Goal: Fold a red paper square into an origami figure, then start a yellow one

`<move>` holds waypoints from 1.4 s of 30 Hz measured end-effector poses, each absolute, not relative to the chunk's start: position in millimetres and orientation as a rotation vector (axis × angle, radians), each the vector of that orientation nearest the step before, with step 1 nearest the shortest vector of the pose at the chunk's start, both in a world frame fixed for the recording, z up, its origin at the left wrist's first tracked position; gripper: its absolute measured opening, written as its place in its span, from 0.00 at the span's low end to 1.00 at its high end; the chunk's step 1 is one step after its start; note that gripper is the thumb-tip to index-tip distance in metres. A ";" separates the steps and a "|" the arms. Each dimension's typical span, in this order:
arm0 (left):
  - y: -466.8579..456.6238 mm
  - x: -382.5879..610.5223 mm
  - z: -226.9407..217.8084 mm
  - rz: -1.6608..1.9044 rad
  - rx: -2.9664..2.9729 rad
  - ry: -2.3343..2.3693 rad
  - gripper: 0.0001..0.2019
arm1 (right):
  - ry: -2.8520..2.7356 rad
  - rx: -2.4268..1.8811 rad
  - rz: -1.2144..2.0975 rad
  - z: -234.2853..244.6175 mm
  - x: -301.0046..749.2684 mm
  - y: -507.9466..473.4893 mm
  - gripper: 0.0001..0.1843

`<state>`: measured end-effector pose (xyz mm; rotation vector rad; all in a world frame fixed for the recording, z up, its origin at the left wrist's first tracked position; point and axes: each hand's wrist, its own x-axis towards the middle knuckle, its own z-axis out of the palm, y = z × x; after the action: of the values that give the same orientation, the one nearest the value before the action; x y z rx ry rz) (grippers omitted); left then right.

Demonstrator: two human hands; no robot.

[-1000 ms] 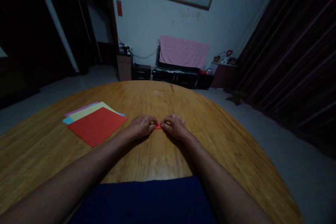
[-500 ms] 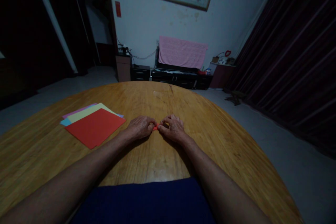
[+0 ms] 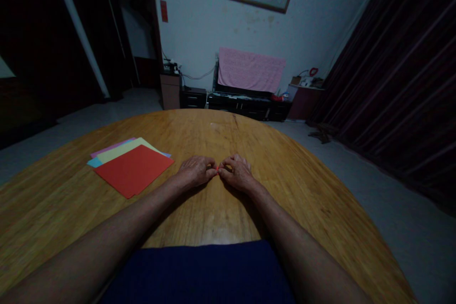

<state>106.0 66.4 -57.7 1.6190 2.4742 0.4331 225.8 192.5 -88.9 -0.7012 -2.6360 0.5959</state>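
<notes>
A small piece of folded red paper [image 3: 217,170] lies between my fingertips, just above the tabletop or on it; most of it is hidden by my fingers. My left hand [image 3: 198,170] pinches its left side between thumb and forefinger. From the right, my right hand [image 3: 235,171] pinches the same piece, its thumb and forefinger curled into a ring. The two hands' fingertips nearly touch. Left of my hands lies a stack of coloured paper sheets, with a red sheet [image 3: 134,171] on top and a pale yellow sheet [image 3: 119,149] beneath it.
The round wooden table [image 3: 213,218] spreads out around my arms, its far edge curving ahead. Beyond it stand a low black cabinet [image 3: 237,104] and a screen draped with a pink towel [image 3: 249,70]. A dark curtain [image 3: 392,80] hangs at the right.
My left hand has moved closer to the right one, so less of the red paper shows between them. The view has shifted slightly, moving the scene to the right.
</notes>
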 end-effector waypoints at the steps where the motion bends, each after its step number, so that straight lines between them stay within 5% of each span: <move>1: 66.5 105.6 -57.1 0.425 1.615 2.473 0.15 | -2.635 -0.702 0.598 -88.2 225.8 192.1 0.06; 30: 61.9 103.4 -51.3 0.415 1.689 2.360 0.16 | -2.614 -0.635 0.594 -89.1 225.8 188.1 0.08; 42: 65.8 98.2 -66.4 0.858 1.536 2.296 0.11 | -2.502 -0.416 0.775 -88.6 225.0 185.0 0.05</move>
<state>98.2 65.8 -66.4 1.5362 2.2962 0.8583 225.0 185.0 -88.6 -0.4161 -2.5018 0.7748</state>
